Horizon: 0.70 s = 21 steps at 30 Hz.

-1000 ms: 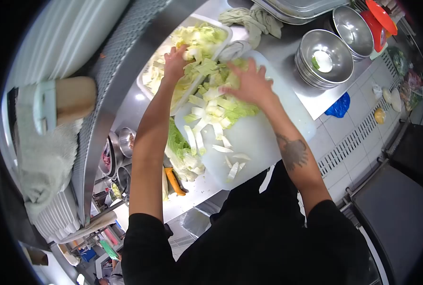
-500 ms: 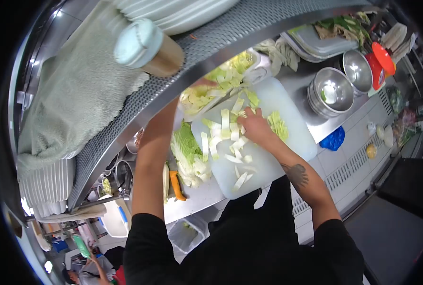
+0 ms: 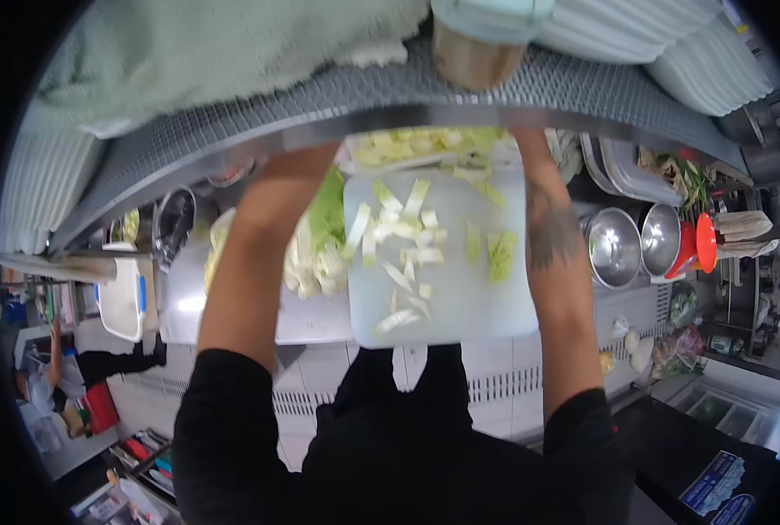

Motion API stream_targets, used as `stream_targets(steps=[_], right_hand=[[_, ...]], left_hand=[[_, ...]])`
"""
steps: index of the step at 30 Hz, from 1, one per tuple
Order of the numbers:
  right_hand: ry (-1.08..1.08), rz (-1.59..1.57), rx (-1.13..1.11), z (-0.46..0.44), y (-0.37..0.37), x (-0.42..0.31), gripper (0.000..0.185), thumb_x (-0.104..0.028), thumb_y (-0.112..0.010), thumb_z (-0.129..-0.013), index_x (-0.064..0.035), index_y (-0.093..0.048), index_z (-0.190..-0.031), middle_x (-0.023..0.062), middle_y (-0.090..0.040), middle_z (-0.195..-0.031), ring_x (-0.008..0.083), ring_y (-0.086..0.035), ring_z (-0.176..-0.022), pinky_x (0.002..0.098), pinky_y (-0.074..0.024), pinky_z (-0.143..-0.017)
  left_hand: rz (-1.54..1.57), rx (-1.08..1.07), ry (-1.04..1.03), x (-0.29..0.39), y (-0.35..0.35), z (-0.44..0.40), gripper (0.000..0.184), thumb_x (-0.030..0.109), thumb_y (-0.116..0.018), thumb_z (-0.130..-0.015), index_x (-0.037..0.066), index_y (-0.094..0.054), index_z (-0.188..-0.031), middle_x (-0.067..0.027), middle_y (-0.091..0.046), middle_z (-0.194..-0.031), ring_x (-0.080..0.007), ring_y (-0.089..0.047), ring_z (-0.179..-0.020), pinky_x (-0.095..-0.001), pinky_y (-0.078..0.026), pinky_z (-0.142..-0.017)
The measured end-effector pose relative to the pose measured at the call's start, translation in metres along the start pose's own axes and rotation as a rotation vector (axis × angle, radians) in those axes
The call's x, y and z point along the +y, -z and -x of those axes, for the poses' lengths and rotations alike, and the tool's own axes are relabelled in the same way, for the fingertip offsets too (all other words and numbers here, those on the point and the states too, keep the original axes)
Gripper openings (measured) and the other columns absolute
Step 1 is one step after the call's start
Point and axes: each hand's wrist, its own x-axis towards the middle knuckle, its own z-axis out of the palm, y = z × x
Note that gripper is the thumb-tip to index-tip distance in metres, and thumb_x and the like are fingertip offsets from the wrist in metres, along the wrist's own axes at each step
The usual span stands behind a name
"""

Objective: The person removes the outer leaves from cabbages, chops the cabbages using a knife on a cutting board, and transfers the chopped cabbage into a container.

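Note:
Both my forearms reach under the metal shelf, which hides my left and right hands. My left forearm (image 3: pixel 272 206) passes over the left side, near a napa cabbage piece (image 3: pixel 314 249). On the right, my tattooed right forearm (image 3: pixel 556 245) runs along the edge of a white cutting board (image 3: pixel 477 306). Cut white cabbage strips (image 3: pixel 399 227) lie scattered on the board, with a few greener leaf pieces (image 3: pixel 500 255) at its right. Just beyond the board's far edge is a container of chopped cabbage (image 3: pixel 425 147), partly covered by the shelf; my hands are nearest to it.
The perforated metal shelf (image 3: pixel 259 136) crosses low overhead, bearing a lidded jar (image 3: pixel 477 57), a towel (image 3: pixel 224 52) and stacked plates. Steel bowls (image 3: pixel 613 248) and a red object (image 3: pixel 705 242) are at the right. Another person (image 3: pixel 53 372) is at far left.
My right hand has left the cabbage strips on the board and gone forward under the shelf. My left arm still reaches under it. The view has turned, so the board appears straighter.

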Motion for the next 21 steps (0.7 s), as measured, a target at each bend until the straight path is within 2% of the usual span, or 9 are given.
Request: stream_targets(steps=[5, 7, 8, 9, 10, 11, 14, 17, 21], right_hand=[[0.005, -0.066, 0.036, -0.019, -0.022, -0.003, 0.034, -0.026, -0.064, -0.089, -0.0048, -0.067, -0.117, 0.0217, -0.065, -0.118, 0.0398, -0.059, -0.111, 0.0434, -0.0460, -0.097], [0.041, -0.189, 0.369, 0.019, -0.017, -0.011, 0.033, -0.026, -0.061, -0.093, -0.0042, -0.067, -0.118, 0.0222, -0.065, -0.119, 0.0406, -0.059, -0.113, 0.0432, -0.0455, -0.097], [-0.163, -0.280, 0.441, 0.074, 0.022, -0.055, 0.033, -0.025, -0.062, -0.093, -0.0056, -0.066, -0.120, 0.0213, -0.065, -0.120, 0.0408, -0.057, -0.116, 0.0425, -0.0451, -0.100], [0.030, -0.318, 0.645, 0.110, -0.001, -0.037, 0.036, -0.027, -0.062, -0.093, -0.0028, -0.065, -0.119, 0.0233, -0.064, -0.120, 0.0403, -0.056, -0.119, 0.0433, -0.0434, -0.102], [-0.106, -0.313, 0.583, 0.152, -0.023, -0.029, 0.044, -0.030, -0.064, -0.092, -0.0057, -0.060, -0.128, 0.0206, -0.057, -0.133, 0.0408, -0.048, -0.129, 0.0467, -0.0356, -0.110], [-0.183, -0.306, 0.499, 0.190, -0.048, -0.023, 0.047, -0.031, -0.061, -0.093, -0.0055, -0.056, -0.133, 0.0223, -0.052, -0.138, 0.0426, -0.043, -0.132, 0.0483, -0.0326, -0.112], [-0.438, -0.198, 0.307, 0.256, -0.116, -0.038, 0.057, -0.037, -0.051, -0.098, -0.0070, -0.042, -0.146, 0.0255, -0.032, -0.153, 0.0422, -0.026, -0.143, 0.0592, -0.0209, -0.114], [-0.427, -0.184, 0.193, 0.253, -0.138, -0.096, 0.060, -0.039, -0.045, -0.099, -0.0106, -0.035, -0.151, 0.0226, -0.024, -0.157, 0.0393, -0.016, -0.148, 0.0697, -0.0111, -0.111], [-0.277, -0.576, 0.312, 0.227, -0.122, -0.126, 0.058, -0.031, -0.051, -0.097, -0.0067, -0.036, -0.148, 0.0239, -0.026, -0.156, 0.0433, -0.015, -0.147, 0.0638, -0.0169, -0.114]], left_hand=[[0.066, -0.031, 0.058, 0.020, 0.037, 0.015, 0.081, 0.043, -0.078, -0.076, 0.011, -0.045, -0.143, -0.0188, -0.045, -0.145, -0.0379, -0.043, -0.134, -0.0401, -0.034, -0.113], [0.143, -0.047, 0.078, 0.050, 0.051, 0.044, 0.083, 0.045, -0.078, -0.077, 0.011, -0.044, -0.144, -0.0189, -0.044, -0.147, -0.0384, -0.041, -0.135, -0.0403, -0.033, -0.113], [0.194, -0.039, 0.069, 0.072, 0.051, 0.074, 0.084, 0.045, -0.078, -0.077, 0.011, -0.044, -0.145, -0.0189, -0.043, -0.147, -0.0386, -0.041, -0.135, -0.0403, -0.033, -0.114], [0.258, -0.051, 0.070, 0.091, 0.046, 0.112, 0.085, 0.046, -0.078, -0.077, 0.011, -0.043, -0.145, -0.0190, -0.043, -0.148, -0.0389, -0.040, -0.136, -0.0404, -0.033, -0.114], [-0.111, 0.352, -0.281, 0.069, -0.013, 0.154, 0.074, 0.047, -0.079, -0.076, 0.009, -0.053, -0.135, -0.0194, -0.044, -0.145, -0.0368, -0.046, -0.130, -0.0419, -0.042, -0.106], [0.266, 0.165, -0.220, 0.082, -0.032, 0.201, 0.088, 0.058, -0.078, -0.071, 0.017, -0.048, -0.142, -0.0201, -0.031, -0.153, -0.0394, -0.037, -0.138, -0.0476, -0.036, -0.111], [0.162, -0.025, -0.291, 0.104, -0.106, 0.285, 0.109, 0.071, -0.077, -0.060, 0.030, -0.035, -0.151, -0.0270, -0.019, -0.156, -0.0469, -0.014, -0.146, -0.0611, -0.017, -0.116], [-0.005, -0.029, -0.284, 0.112, -0.143, 0.283, 0.114, 0.075, -0.077, -0.053, 0.030, -0.038, -0.150, -0.0275, -0.010, -0.158, -0.0511, -0.007, -0.146, -0.0701, -0.016, -0.111], [-0.066, 0.184, -0.182, 0.123, -0.162, 0.235, 0.117, 0.081, -0.070, -0.052, 0.038, -0.028, -0.153, -0.0281, -0.006, -0.160, -0.0510, -0.001, -0.147, -0.0731, -0.008, -0.109]])
